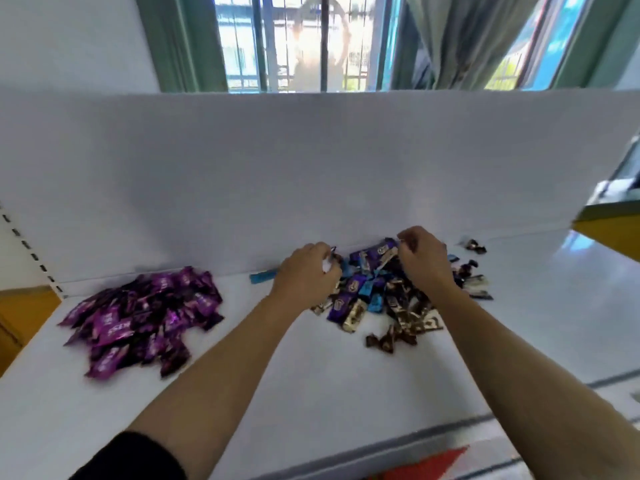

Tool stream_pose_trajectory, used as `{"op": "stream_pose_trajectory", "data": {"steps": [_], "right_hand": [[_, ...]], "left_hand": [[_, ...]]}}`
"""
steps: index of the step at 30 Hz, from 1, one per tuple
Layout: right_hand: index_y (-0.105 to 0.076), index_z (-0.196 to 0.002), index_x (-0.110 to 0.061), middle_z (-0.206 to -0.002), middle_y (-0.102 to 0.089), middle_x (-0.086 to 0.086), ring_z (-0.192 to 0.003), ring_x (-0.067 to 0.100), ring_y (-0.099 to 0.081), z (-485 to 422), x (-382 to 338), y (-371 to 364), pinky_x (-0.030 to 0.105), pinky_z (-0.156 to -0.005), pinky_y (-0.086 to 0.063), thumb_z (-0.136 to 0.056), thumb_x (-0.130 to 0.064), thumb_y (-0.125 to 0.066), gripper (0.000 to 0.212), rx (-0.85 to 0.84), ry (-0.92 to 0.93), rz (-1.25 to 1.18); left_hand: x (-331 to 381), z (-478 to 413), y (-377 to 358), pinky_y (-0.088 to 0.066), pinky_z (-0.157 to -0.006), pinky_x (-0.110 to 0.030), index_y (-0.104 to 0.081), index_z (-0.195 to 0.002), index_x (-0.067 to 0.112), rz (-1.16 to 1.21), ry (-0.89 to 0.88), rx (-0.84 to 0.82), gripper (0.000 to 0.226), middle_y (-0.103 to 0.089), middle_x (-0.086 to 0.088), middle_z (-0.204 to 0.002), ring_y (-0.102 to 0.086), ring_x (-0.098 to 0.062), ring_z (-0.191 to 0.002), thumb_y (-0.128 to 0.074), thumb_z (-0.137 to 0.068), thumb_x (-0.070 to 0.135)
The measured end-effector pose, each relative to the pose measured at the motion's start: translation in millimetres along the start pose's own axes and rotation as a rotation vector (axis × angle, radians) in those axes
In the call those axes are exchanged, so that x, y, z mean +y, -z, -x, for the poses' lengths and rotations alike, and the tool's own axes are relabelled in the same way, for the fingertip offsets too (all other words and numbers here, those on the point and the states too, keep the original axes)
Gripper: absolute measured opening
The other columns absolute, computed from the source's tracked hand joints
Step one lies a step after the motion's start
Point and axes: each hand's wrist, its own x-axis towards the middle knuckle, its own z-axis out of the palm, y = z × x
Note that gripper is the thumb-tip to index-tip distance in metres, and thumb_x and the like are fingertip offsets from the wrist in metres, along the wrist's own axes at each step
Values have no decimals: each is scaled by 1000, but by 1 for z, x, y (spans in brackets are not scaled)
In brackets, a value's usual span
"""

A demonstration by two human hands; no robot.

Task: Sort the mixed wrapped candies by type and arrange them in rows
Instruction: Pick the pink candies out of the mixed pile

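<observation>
A mixed heap of wrapped candies (374, 296), purple, blue, brown and gold, lies on the white table (311, 382) against the back board. A separate pile of purple candies (145, 315) lies to the left. One blue candy (263, 276) sits alone between them. My left hand (306, 277) is over the heap's left edge, fingers curled and pinching a small candy (332, 259). My right hand (424, 259) hovers over the heap's right part with fingers curled; whether it holds a candy is hidden. A few dark candies (474, 246) lie apart at the right.
A tall white board (311, 168) stands along the table's back edge. A slotted white upright (24, 244) and orange surfaces flank the left; a yellow-green ledge (609, 220) sits at the right. A red object (426, 465) shows below the front edge.
</observation>
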Motion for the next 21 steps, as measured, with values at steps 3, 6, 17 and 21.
{"op": "stream_pose_trajectory", "data": {"steps": [3, 6, 17, 21], "right_hand": [[-62, -118, -10, -115, -67, 11, -106, 29, -61, -21, 51, 26, 35, -92, -47, -91, -14, -55, 28, -53, -72, 120], [-62, -124, -12, -123, -65, 12, -114, 28, -60, -43, 80, 39, 38, -100, -46, -90, -17, -59, 34, -200, -46, 169], [-54, -122, -13, -111, -56, 10, -90, 20, -53, -101, 109, 54, 23, -75, -37, -84, -26, -61, 41, -619, 266, 280], [-45, -112, -10, -91, -51, 2, -70, 12, -48, -123, 121, 75, 24, -56, -35, -89, -23, -60, 31, -497, 49, 20]], "left_hand": [[31, -19, -33, -49, -85, -40, -59, -111, 21, -16, -22, -75, 29, -61, -3, -108, -56, -22, -97, -50, -91, 39], [55, -40, -56, -48, -89, -37, -61, -119, 19, -20, -61, -136, 32, -61, -4, -115, -57, -23, -103, -50, -94, 35], [102, -94, -101, -44, -91, -26, -68, -120, 29, -135, 65, -228, 28, -49, -7, -122, -57, -22, -104, -62, -92, 34], [110, -108, -97, -36, -83, -17, -62, -129, 24, -187, 83, -301, 38, -44, -8, -134, -56, -21, -106, -64, -92, 30]]}}
